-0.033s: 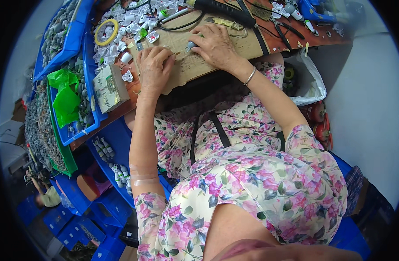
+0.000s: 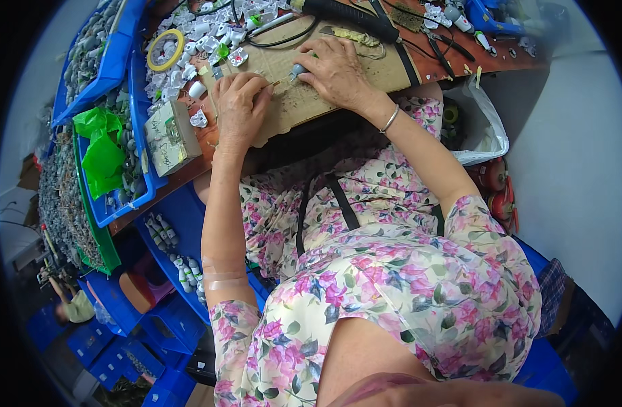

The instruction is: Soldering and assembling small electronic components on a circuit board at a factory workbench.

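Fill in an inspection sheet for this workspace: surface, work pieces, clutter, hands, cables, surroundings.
Surface: brown cardboard on a reddish table; small specks on the cardboard.
Work pieces: small grey piece above the cardboard.
Clutter: heaped white plastic parts, yellow ring, pliers.
Hands: right hand pinches the grey piece; left hand is over the cardboard, grip unclear.
Cables: black cable curves beyond the hands.
Surroundings: green bag in a blue bin, left; white bag, right.

A head-worn fisheye looks down over both hands (image 2: 338, 73).
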`<state>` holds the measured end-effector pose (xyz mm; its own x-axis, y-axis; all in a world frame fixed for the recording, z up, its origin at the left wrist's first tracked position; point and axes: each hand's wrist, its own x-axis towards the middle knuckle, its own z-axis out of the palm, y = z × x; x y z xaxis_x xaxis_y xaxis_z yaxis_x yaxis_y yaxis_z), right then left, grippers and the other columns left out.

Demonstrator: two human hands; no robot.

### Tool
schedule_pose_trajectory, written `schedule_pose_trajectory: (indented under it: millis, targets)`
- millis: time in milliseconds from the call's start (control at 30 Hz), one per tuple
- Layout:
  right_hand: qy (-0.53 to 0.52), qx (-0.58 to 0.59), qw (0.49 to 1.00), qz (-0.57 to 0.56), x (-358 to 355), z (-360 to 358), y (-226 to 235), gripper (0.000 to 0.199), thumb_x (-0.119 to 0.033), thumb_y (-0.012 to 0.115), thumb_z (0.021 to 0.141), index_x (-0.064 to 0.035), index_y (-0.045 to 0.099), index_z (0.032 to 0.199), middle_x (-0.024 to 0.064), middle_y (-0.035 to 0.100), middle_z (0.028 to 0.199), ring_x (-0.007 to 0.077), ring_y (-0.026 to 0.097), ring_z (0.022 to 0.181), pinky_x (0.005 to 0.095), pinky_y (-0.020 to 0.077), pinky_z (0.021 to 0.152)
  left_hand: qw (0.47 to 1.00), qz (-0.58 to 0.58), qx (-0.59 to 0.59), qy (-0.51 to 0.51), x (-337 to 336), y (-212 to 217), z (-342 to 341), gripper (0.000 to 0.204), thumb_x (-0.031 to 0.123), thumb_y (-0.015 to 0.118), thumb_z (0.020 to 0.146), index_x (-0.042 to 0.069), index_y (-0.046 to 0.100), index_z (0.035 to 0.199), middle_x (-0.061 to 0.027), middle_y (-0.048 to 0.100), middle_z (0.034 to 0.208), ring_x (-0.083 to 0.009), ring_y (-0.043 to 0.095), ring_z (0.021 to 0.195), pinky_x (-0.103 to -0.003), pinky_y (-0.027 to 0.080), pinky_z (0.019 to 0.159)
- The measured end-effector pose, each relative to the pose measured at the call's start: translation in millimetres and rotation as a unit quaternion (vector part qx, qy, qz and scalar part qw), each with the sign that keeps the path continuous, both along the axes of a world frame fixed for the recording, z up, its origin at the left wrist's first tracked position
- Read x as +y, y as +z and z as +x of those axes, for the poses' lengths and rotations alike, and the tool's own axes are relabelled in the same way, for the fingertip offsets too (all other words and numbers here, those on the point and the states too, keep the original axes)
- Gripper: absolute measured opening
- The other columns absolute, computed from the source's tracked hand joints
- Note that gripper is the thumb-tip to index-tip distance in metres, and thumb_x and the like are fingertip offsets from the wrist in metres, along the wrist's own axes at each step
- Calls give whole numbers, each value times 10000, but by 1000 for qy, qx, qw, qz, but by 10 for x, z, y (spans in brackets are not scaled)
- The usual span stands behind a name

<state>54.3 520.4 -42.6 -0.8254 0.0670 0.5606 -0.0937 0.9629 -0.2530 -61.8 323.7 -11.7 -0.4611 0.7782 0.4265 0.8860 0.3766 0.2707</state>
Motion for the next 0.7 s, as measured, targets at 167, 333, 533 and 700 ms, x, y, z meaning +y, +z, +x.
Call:
schedule_pose_trajectory:
  millis: [167, 333, 533, 700]
  targets:
    - [-21, 3, 1000, -7, 15, -15, -41, 329, -273, 705, 843, -149, 639, 1141, 47, 562, 1190, 259, 483, 1184, 423, 321, 1019, 1000, 4, 0, 0, -69, 1, -26, 95, 212, 711, 837, 128, 700, 879, -16, 675, 973, -264, 576, 1002, -415, 367, 965]
    - [-25, 11, 999, -23, 30, -21, -36, 333, -290, 700, 842, -148, 641, 1137, 54, 561, 1192, 272, 493, 1171, 419, 332, 1017, 1000, -14, -1, -6, -150, -17, -34, 228, 221, 739, 814, 129, 691, 1017, -37, 656, 1083, -283, 553, 1070, -426, 375, 978]
    - [-21, 22, 999, -40, 51, -14, -54, 304, -261, 717, 826, -182, 661, 1114, 47, 562, 1212, 270, 493, 1182, 416, 333, 1022, 998, 43, -11, 55, -329, -80, -30, 588, 178, 792, 757, 110, 567, 1296, -115, 556, 1284, -337, 508, 1161, -449, 389, 1011]
    - [-53, 26, 998, 10, 35, -8, -15, 317, -242, 743, 802, -192, 674, 1107, 31, 556, 1240, 255, 469, 1234, 417, 322, 1028, 996, 38, -47, 64, -425, -156, -38, 507, 185, 800, 748, 93, 607, 1208, -121, 567, 1241, -339, 504, 1154, -437, 398, 1007]
